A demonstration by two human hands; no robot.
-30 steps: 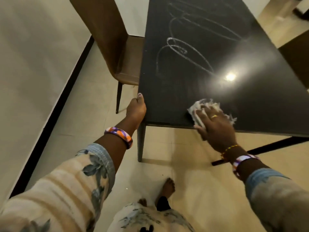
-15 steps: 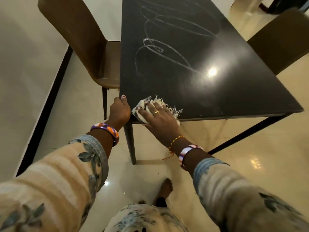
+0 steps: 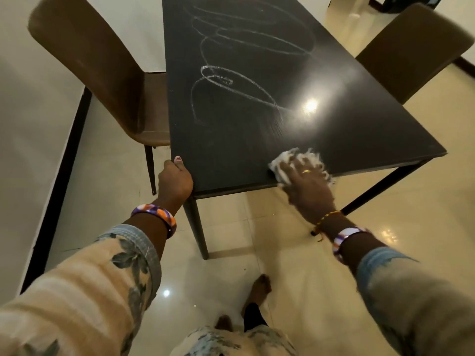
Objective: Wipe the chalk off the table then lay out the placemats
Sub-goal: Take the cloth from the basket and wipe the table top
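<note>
A black table [image 3: 257, 140] carries white chalk scribbles [image 3: 231, 80] that loop from its middle toward the far end. My right hand [image 3: 308, 186] lies flat on a white frayed cloth [image 3: 279, 163] and presses it onto the tabletop at the near edge, right of centre. The hand and cloth are motion-blurred. My left hand [image 3: 176, 181] grips the table's near left corner, with the thumb on top and the fingers curled under the edge. No placemats are in view.
A brown chair [image 3: 97, 73] stands tucked at the table's left side, and another brown chair [image 3: 411, 50] at the right. A dark table leg [image 3: 198, 227] drops below the left corner. My bare foot [image 3: 257, 289] is on the glossy tiled floor.
My right hand swept the cloth left along the near edge to the corner, then back right. My left hand stayed on the corner.
</note>
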